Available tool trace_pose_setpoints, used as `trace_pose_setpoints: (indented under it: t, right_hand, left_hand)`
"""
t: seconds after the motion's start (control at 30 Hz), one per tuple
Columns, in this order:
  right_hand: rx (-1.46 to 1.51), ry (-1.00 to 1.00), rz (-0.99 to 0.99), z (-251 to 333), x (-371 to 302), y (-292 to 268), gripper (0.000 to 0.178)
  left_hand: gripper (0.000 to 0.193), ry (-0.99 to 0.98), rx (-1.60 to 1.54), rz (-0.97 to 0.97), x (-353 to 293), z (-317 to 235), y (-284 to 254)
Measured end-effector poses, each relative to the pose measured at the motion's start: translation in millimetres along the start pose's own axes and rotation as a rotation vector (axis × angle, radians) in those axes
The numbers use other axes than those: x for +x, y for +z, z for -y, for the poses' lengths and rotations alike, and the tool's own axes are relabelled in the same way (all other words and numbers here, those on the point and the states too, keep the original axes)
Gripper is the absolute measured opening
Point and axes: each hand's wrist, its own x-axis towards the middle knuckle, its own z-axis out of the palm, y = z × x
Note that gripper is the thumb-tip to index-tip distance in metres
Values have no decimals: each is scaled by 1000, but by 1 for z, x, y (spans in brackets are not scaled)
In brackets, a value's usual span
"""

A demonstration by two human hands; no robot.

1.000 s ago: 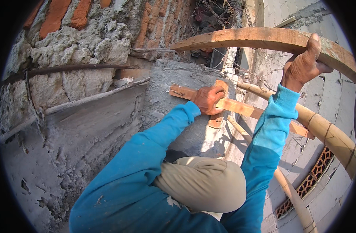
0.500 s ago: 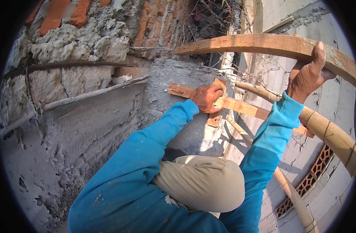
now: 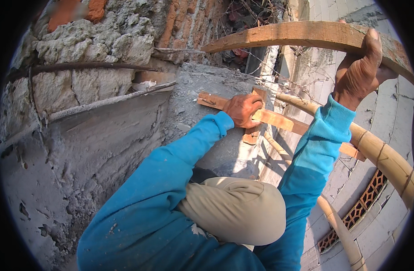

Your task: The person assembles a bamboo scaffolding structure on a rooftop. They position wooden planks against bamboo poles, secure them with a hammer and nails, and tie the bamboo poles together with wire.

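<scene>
A long, brown wooden plank (image 3: 279, 35) stretched beyond a long, light-brown wooden batten (image 3: 277, 119) that crossed a short, flat wooden piece (image 3: 251, 136) at the edge of a rough, grey concrete ledge (image 3: 184, 101), its right end jutting outward.

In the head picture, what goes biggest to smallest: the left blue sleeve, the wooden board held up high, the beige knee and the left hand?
1. Left blue sleeve
2. Beige knee and wooden board, unranked: the board looks longer, the knee fatter, so it's unsure
3. Left hand
</scene>
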Motion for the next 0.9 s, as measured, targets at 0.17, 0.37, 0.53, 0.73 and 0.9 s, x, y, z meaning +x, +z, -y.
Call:
trace_pose_setpoints:
  t: [0.17,0.37,0.53,0.73,0.9]
  right_hand:
    - [78,158,-49,10,-16,6,49]
    - [24,125,-47,11,-22,10,57]
    - [65,172,-28,8,-24,5,35]
    - [146,347,-52,1,-14,1,52]
    - [62,344,-13,-6,-12,0,78]
  left_hand:
    - [50,-11,-23,27,-1,1,1]
    - [52,-2,-25,41,-2,2,1]
    - [53,-13,-10,45,-3,3,2]
    - [51,10,-23,35,-4,4,4]
    - [47,0,-12,18,-2,2,1]
